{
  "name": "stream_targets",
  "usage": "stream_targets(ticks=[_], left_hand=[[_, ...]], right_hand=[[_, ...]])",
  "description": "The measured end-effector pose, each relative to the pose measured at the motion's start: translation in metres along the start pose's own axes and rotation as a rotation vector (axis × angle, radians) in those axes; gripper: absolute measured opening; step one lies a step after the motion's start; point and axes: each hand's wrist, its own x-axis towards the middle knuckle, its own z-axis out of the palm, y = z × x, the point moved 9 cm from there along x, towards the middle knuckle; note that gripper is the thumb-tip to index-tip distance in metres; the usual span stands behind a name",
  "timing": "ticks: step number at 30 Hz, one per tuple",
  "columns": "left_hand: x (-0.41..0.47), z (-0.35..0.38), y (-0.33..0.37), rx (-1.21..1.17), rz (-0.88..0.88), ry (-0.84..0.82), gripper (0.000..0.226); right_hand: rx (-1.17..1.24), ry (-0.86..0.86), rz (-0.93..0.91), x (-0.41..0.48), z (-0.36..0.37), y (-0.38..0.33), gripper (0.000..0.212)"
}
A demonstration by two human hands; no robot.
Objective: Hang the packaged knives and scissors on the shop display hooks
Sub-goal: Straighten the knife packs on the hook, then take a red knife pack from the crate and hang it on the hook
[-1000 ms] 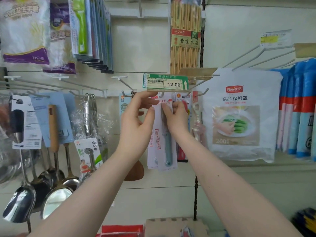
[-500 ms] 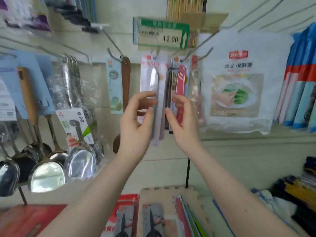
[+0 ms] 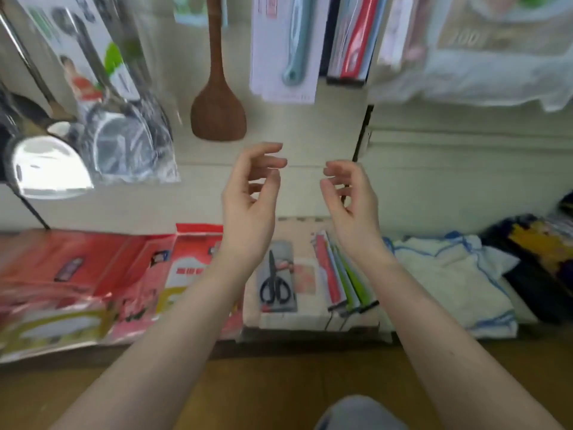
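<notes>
A packaged knife with a pale teal handle (image 3: 286, 48) hangs at the top centre, its hook out of frame. To its right hang more carded knives, one with a red handle (image 3: 353, 41). Below, a cardboard box (image 3: 310, 318) on the shelf holds a packaged pair of black scissors (image 3: 276, 280) lying flat and a stack of packaged knives on edge (image 3: 344, 274). My left hand (image 3: 251, 200) and my right hand (image 3: 350, 200) hover above the box, palms facing each other, fingers loosely curled and apart. Both hold nothing.
A brown wooden spatula (image 3: 218, 100) hangs left of the teal knife. Steel ladles and bagged utensils (image 3: 102, 135) hang at the left. Red packets (image 3: 102, 274) lie left of the box, white cloths (image 3: 446, 274) to its right. A plastic bag pack (image 3: 496, 57) hangs top right.
Both hands have let go of the hanging knife package and dropped down away from the hooks. The view has tilted down, so the box on the shelf now fills the middle.
</notes>
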Motion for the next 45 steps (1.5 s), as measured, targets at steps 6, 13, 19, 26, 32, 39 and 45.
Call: stream_targets(ticks=[6,13,19,26,32,39,45], left_hand=[[-0.032,-0.015,-0.049,0.048,-0.100,0.015,0.028],[-0.069,-0.013,-0.103,0.018,-0.261,-0.043,0.026],[-0.066,0.006,-0.110,0.013,-0.287,-0.118,0.026],[-0.070,0.002,-0.118,0.017,-0.332,-0.119,0.025],[-0.064,-0.009,-0.117,0.010,-0.346,-0.084,0.028],[-0.061,-0.009,-0.118,0.014,-0.341,-0.079,0.027],[-0.060,-0.008,-0.115,0.002,-0.331,-0.075,0.030]], right_hand=[[-0.214,-0.089,0.163,-0.036,0.017,0.079,0.023],[-0.591,-0.145,0.420,-0.071,0.009,0.165,0.030],[-0.802,-0.264,0.602,-0.098,0.015,0.210,0.036],[-1.013,-0.298,0.638,-0.111,0.022,0.222,0.054],[-1.061,-0.296,0.645,-0.112,0.025,0.225,0.054],[-1.033,-0.229,0.648,-0.114,0.027,0.227,0.052],[-0.995,-0.197,0.646,-0.115,0.026,0.228,0.049]])
